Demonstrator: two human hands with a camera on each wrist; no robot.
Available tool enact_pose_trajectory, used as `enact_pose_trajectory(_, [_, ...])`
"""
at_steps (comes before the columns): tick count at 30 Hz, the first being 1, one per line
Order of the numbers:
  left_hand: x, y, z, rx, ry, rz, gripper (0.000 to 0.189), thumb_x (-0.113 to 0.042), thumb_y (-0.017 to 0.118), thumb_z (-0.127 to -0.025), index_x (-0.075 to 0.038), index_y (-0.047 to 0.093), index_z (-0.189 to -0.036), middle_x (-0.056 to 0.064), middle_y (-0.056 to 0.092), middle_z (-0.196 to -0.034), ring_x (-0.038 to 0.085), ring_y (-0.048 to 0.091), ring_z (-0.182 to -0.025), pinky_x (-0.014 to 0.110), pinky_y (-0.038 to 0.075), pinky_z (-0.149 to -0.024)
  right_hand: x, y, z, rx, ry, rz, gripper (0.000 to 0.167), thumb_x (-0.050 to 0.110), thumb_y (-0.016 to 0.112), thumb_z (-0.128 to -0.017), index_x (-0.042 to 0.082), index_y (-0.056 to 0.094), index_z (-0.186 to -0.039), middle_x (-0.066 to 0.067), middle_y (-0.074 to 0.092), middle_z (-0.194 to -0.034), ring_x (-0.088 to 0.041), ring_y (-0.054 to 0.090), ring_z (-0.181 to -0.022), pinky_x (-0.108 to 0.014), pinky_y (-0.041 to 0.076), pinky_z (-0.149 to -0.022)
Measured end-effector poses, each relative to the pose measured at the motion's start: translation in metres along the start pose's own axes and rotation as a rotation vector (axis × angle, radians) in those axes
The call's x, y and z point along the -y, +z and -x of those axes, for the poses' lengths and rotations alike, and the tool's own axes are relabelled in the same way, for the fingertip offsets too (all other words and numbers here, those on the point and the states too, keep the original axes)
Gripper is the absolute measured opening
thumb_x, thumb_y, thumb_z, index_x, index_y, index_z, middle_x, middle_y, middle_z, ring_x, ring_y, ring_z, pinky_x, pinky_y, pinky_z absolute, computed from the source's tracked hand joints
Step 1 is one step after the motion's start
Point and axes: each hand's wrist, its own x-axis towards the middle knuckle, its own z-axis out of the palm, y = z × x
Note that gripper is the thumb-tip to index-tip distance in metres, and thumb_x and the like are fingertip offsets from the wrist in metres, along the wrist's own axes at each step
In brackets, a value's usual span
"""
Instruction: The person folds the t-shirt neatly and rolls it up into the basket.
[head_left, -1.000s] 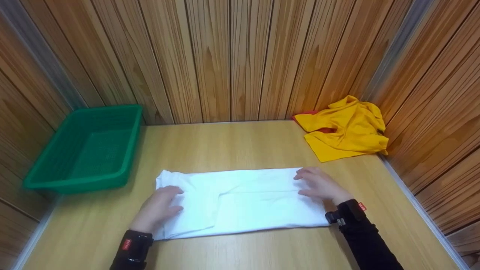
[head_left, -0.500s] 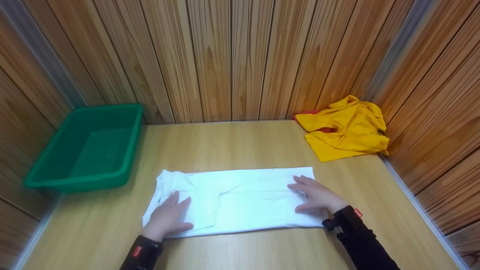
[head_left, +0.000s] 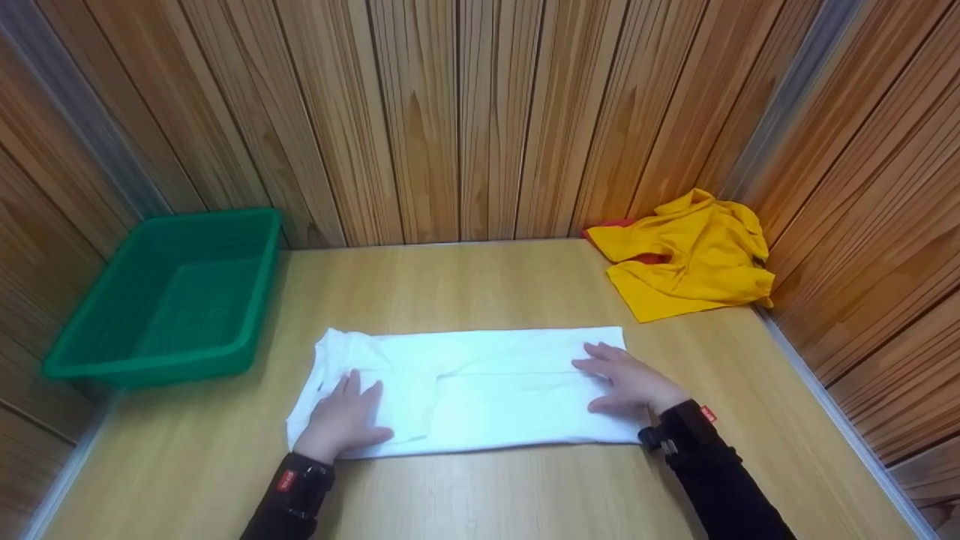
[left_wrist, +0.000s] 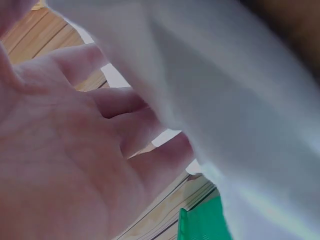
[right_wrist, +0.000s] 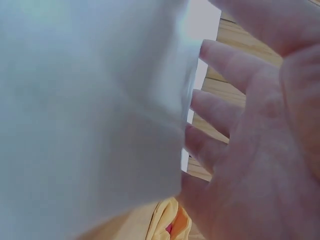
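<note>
A white garment (head_left: 495, 405), folded into a long flat strip, lies across the front of the table. My left hand (head_left: 343, 420) rests on its left end with the fingers spread. Near the right end, my right hand (head_left: 630, 379) touches the cloth, fingers also spread and straight. In the left wrist view the fingertips of the left hand (left_wrist: 65, 135) meet the white cloth (left_wrist: 215, 90), palm facing the camera. The right wrist view has the right hand (right_wrist: 255, 135) with its fingertips at the surface of the cloth (right_wrist: 90, 120).
At the back left stands a green plastic basket (head_left: 251, 307) with nothing seen inside. A crumpled yellow garment (head_left: 697, 255), with a bit of red cloth (head_left: 619, 223) under it, lies in the back right corner. Wood-panelled walls (head_left: 420, 120) close off the table's back and sides.
My left hand has shifted right and flattened onto the cloth, and the cloth's left edge now shows beside it. The right hand has slid slightly left and down from the far right corner.
</note>
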Motion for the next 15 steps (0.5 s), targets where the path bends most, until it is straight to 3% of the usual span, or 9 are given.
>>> enact_pose_trajectory(8, [0.004,-0.010,-0.025,0.032,-0.014,0.046,0.081,-0.039,0.070,-0.089,-0.001,0.036,-0.151,0.034,0.013,-0.156,0.048,0.009,-0.145,0.059,0.014,-0.115,0.000,-0.011,-0.022,0.017,0.064,-0.040,0.069,0.037,0.080,-0.082,0.029,0.052,-0.145,-0.002,0.025,-0.162,-0.029,0.014,-0.149,-0.060,0.011,-0.115])
enact_pose_trajectory(15, [0.007,-0.021,-0.041,0.059,-0.038,0.129,0.076,-0.038,0.064,-0.094,-0.002,0.032,-0.152,0.030,0.008,-0.159,0.044,0.003,-0.147,0.056,0.006,-0.117,-0.002,-0.022,-0.039,0.023,0.055,-0.046,0.065,0.032,0.079,-0.085,0.024,0.053,-0.144,-0.007,0.026,-0.161,-0.033,0.015,-0.148,-0.061,0.010,-0.115])
